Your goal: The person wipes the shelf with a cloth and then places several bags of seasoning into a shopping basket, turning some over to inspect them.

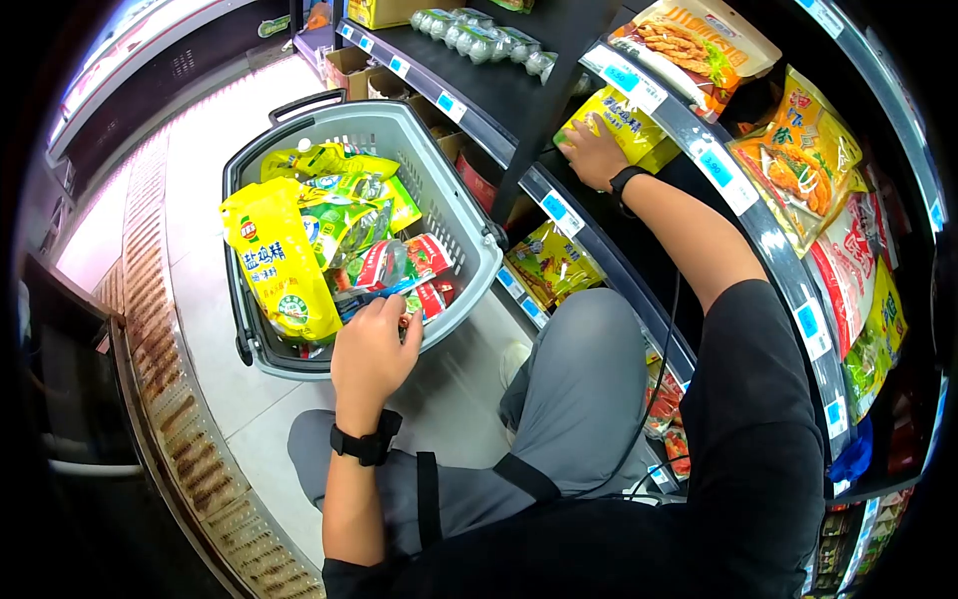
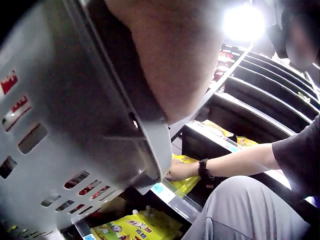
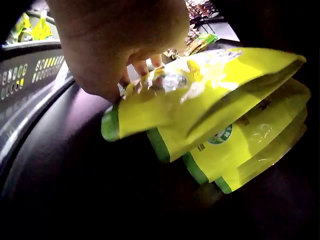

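I crouch beside a grey shopping basket [image 1: 469, 215] [image 2: 75, 125] filled with yellow and green packets [image 1: 279, 260] and red ones [image 1: 429, 260]. My left hand [image 1: 374, 344] [image 2: 170, 55] reaches over the near rim, its fingers curled down onto a red-and-blue packet; whether it grips is hidden. My right hand [image 1: 589, 150] [image 3: 125, 45] [image 2: 180, 170] is on a shelf to the right. It pinches the edge of the top yellow packet [image 1: 624, 120] [image 3: 200, 95] of a small stack [image 3: 240, 150], and that edge is lifted.
Dark shelves with blue price tags [image 1: 714, 165] run along the right, carrying egg trays [image 1: 479, 35], fried-food bags [image 1: 798, 150] and more yellow packets [image 1: 554, 265]. Cardboard boxes [image 1: 349, 65] stand beyond the basket. A dark cabinet [image 1: 60, 369] lines the left, with tiled floor [image 1: 200, 299] between.
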Tool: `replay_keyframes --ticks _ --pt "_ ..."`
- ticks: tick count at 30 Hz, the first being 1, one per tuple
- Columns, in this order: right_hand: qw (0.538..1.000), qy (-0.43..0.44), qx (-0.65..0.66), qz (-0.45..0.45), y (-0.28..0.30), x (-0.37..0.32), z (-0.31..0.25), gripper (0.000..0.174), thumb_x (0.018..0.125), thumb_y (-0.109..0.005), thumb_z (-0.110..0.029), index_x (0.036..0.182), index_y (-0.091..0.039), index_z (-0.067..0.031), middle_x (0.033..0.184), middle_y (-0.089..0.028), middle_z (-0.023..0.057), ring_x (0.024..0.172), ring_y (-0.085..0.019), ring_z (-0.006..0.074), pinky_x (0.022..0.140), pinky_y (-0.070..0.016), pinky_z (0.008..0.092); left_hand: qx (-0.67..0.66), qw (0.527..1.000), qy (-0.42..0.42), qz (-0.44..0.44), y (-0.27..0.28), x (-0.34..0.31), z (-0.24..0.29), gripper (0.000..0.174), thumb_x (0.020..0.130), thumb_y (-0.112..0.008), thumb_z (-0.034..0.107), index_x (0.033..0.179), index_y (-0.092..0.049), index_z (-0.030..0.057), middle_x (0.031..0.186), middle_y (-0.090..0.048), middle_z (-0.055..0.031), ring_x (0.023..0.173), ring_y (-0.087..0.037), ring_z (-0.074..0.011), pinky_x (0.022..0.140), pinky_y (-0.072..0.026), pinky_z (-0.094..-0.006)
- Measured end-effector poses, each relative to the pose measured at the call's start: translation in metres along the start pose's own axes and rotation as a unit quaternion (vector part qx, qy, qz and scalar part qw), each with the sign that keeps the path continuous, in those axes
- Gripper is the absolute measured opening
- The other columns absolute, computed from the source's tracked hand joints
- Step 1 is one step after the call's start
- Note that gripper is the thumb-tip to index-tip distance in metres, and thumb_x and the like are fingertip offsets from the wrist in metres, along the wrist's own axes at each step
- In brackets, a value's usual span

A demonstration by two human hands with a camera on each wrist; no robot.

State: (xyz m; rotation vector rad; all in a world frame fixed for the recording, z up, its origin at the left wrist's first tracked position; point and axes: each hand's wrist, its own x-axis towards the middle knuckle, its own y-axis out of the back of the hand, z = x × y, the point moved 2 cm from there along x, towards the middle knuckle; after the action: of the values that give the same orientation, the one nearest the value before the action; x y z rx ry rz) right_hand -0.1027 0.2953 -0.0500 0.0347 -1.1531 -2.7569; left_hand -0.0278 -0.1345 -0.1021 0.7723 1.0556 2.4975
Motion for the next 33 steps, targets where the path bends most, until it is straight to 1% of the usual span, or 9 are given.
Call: replay_keyframes --ticks 2,13,16,18,20,23,25,28,33 --pt "0.998 0.004 -0.036 -0.056 -0.010 0.002 0.000 0.037 0.094 -0.045 -0.025 0.126 -0.059 -0.0141 0.141 -0.048 0.0043 0.139 -0.033 0.0247 0.116 -0.0139 0.0556 0.004 1.000 0.000 0.004 -0.001 0.000 -0.001 0.019 0.086 -0.064 0.019 0.081 -0.059 0.0015 0.078 -0.064 -0.0161 0.074 -0.062 -0.0363 0.064 -0.0486 -0.0434" --pt "0.985 0.055 -0.161 0.011 -0.033 -0.012 0.006 0.045 0.098 -0.036 -0.029 0.140 -0.046 -0.0183 0.150 -0.038 -0.0016 0.143 -0.025 0.0201 0.118 -0.0071 0.0564 0.025 1.000 -0.016 0.004 -0.002 -0.002 -0.002 0.019 0.085 -0.063 0.022 0.084 -0.059 0.0027 0.076 -0.062 -0.0150 0.072 -0.063 -0.0335 0.063 -0.0504 -0.0431" --pt "0.989 0.050 -0.138 0.006 -0.025 -0.007 0.002 0.044 0.097 -0.040 -0.025 0.139 -0.046 -0.0152 0.149 -0.041 0.0029 0.142 -0.028 0.0236 0.118 -0.0121 0.0530 0.033 0.999 -0.009 -0.007 0.000 -0.001 -0.002 0.020 0.085 -0.063 0.022 0.084 -0.059 0.0024 0.077 -0.062 -0.0156 0.073 -0.063 -0.0337 0.063 -0.0509 -0.0433" --pt "0.990 -0.036 0.134 -0.033 -0.019 0.001 0.001 0.043 0.096 -0.045 -0.019 0.138 -0.046 -0.0108 0.146 -0.043 0.0089 0.140 -0.031 0.0284 0.117 -0.0190 0.0481 0.028 1.000 -0.006 -0.004 0.000 -0.002 -0.001 0.021 0.085 -0.063 0.022 0.084 -0.060 0.0020 0.078 -0.063 -0.0161 0.074 -0.063 -0.0338 0.064 -0.0513 -0.0435" --pt "0.971 0.042 0.234 0.034 -0.011 0.001 -0.002 0.043 0.092 -0.049 -0.017 0.135 -0.048 -0.0076 0.140 -0.048 0.0150 0.136 -0.038 0.0331 0.116 -0.0241 0.0448 0.030 0.999 -0.013 -0.003 -0.001 -0.003 -0.002 0.021 0.086 -0.063 0.023 0.085 -0.060 0.0016 0.078 -0.063 -0.0163 0.075 -0.064 -0.0336 0.065 -0.0517 -0.0436" --pt "0.985 0.091 0.051 0.141 0.006 -0.012 -0.006 0.044 0.089 -0.054 -0.016 0.132 -0.051 -0.0081 0.134 -0.053 0.0147 0.131 -0.044 0.0328 0.114 -0.0265 0.0447 0.026 1.000 -0.012 0.005 -0.002 -0.003 -0.003 0.019 0.086 -0.063 0.020 0.081 -0.058 0.0033 0.076 -0.063 -0.0149 0.073 -0.062 -0.0352 0.064 -0.0486 -0.0446" --pt "0.979 -0.007 0.127 0.157 0.023 -0.021 0.000 0.040 0.084 -0.059 -0.014 0.124 -0.056 -0.0084 0.127 -0.057 0.0119 0.125 -0.048 0.0317 0.107 -0.0339 0.0444 0.021 1.000 -0.017 0.005 -0.003 -0.002 -0.003 0.018 0.086 -0.063 0.020 0.081 -0.057 0.0033 0.077 -0.063 -0.0149 0.074 -0.062 -0.0352 0.064 -0.0487 -0.0446" --pt "0.925 -0.096 0.280 0.238 0.039 -0.045 -0.001 0.015 0.084 -0.065 -0.020 0.094 -0.064 -0.0085 0.093 -0.067 0.0106 0.089 -0.065 0.0298 0.075 -0.0503 0.0416 0.016 1.000 -0.016 0.005 -0.003 -0.003 -0.005 0.018 0.086 -0.063 0.019 0.081 -0.057 0.0032 0.077 -0.063 -0.0147 0.074 -0.062 -0.0352 0.064 -0.0488 -0.0448" --pt "0.892 -0.283 0.341 0.092 0.022 -0.090 -0.002 0.028 0.082 -0.072 -0.034 0.076 -0.063 -0.0086 0.072 -0.065 0.0111 0.069 -0.065 0.0316 0.062 -0.0506 0.0402 0.012 1.000 -0.011 0.004 -0.003 -0.003 -0.004 0.019 0.086 -0.063 0.020 0.082 -0.055 0.0032 0.078 -0.064 -0.0146 0.075 -0.062 -0.0356 0.064 -0.0489 -0.0454"
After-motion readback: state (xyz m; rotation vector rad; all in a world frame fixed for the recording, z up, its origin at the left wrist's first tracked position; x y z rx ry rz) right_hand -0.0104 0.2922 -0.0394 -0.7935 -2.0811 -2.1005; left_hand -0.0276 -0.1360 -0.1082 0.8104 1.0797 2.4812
